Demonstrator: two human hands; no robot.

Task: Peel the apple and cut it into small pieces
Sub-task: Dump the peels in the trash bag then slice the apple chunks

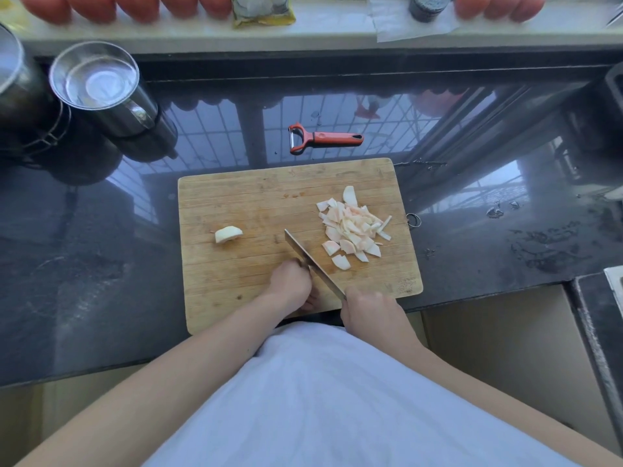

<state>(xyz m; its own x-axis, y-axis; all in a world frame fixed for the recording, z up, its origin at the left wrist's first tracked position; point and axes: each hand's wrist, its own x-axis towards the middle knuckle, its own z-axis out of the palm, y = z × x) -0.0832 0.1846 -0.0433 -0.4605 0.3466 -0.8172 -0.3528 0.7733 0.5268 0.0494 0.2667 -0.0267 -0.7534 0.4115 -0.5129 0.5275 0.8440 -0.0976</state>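
Dark counter (101, 264), wooden board (236, 203): right hand (369, 313) grip clamped on knife (312, 261), left hand (290, 284) curled beside blade, contents hidden.

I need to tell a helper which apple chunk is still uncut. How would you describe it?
Find the wooden cutting board on the dark counter. The uncut apple chunk lies alone at its left side, unlike the pile of small pieces on the right.

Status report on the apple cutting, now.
Right hand grips knife; left hand beside blade, contents hidden. Cut pieces piled right on board, one chunk left. Nothing blocking.
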